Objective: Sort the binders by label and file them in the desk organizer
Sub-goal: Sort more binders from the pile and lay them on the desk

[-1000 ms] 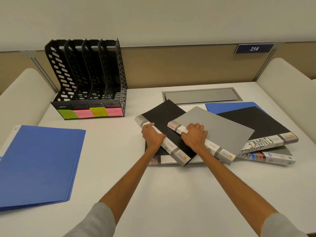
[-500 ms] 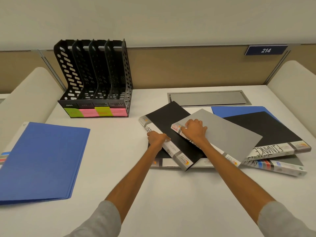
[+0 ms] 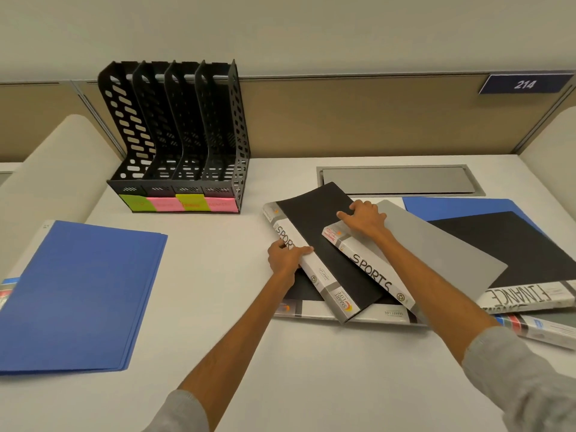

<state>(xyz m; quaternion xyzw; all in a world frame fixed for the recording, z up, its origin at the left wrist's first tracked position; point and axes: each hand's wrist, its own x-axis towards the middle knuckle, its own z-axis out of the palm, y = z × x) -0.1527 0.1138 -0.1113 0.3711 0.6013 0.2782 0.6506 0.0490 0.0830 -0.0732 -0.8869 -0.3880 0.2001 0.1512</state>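
Note:
Two binders marked SPORTS lie on a heap at centre right. My left hand grips the white spine of the black SPORTS binder. My right hand holds the top corner of the grey SPORTS binder, which overlaps the black one. Further right lies a black binder marked FINANCE, on top of a blue one. The black desk organizer stands at the back left, its several slots without binders and with green and pink labels on the front.
A blue folder lies flat at the left, over another binder's edge. A grey cable hatch is set into the desk behind the heap. A tan partition with a plate reading 214 closes off the back.
My right hand has slid up the grey binder to its top corner, baring the SPORTS label. My left hand has taken a firmer grip on the black binder's spine. The camera has moved closer.

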